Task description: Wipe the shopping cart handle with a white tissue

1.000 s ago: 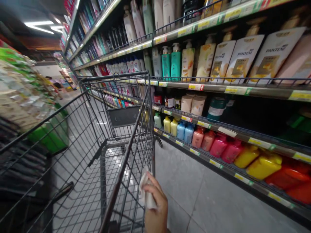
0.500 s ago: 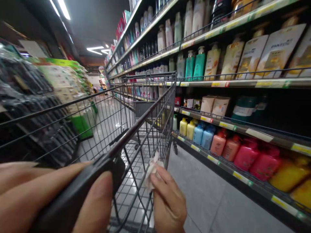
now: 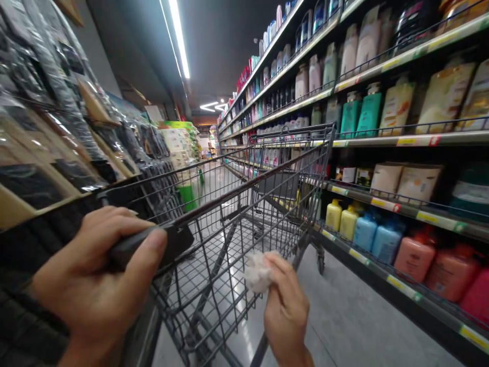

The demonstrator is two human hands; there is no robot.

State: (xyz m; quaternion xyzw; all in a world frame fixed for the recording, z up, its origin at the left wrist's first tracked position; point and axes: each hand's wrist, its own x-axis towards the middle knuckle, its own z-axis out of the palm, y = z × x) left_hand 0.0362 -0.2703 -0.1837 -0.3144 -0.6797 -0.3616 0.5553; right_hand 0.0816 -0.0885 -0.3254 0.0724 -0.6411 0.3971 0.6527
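A grey wire shopping cart (image 3: 244, 183) fills the middle of the view, angled toward the aisle's far end. My left hand (image 3: 103, 270) is wrapped around the end of its dark handle (image 3: 130, 244), thumb on top. Beside the basket's near right side, my right hand (image 3: 286, 300) pinches a crumpled white tissue (image 3: 257, 272). The tissue is close to the wire mesh; whether it touches I cannot tell. Through the mesh, the basket shows only floor and frame bars.
Shelves on the right hold yellow pump bottles (image 3: 341, 218), blue bottles (image 3: 376, 237), coral bottles (image 3: 414, 257) and green shampoo bottles (image 3: 359, 112). Packaged goods (image 3: 87, 112) hang on the left. Grey tiled floor (image 3: 351, 316) runs beside the cart.
My view has swung left and drawn back, so the cart appears farther right and my left hand shows more fully. Both hands keep their grips on the handle and the tissue.
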